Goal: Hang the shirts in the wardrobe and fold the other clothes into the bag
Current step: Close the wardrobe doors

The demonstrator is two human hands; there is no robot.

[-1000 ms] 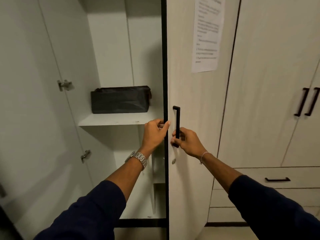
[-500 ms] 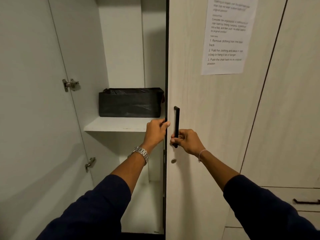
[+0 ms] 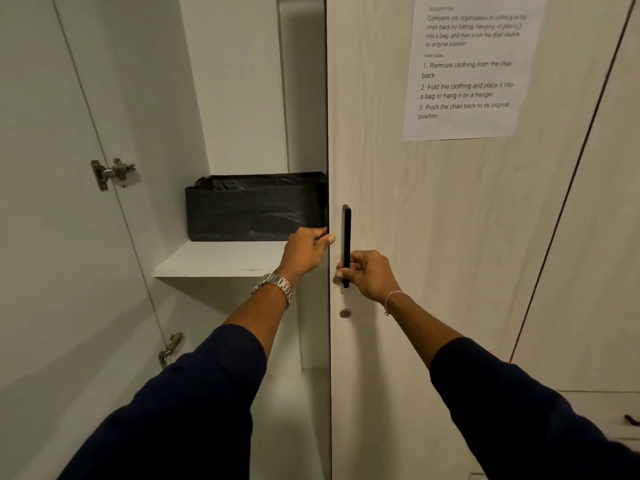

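Head view: the wardrobe door (image 3: 433,271) is being opened; its handle (image 3: 346,237) is pinched by the right hand (image 3: 369,275), its edge gripped by the left hand (image 3: 304,251). A steady outward pull is judged next.

The right hand (image 3: 367,275) grips the lower part of the black handle (image 3: 346,237) on the wardrobe door (image 3: 398,202). Just left of it, the left hand (image 3: 304,251) curls round that door's edge. Beyond the left hand, a black bag (image 3: 252,207) sits on a white shelf (image 3: 214,261). Above the right hand, a printed sheet (image 3: 467,71) hangs on the door.
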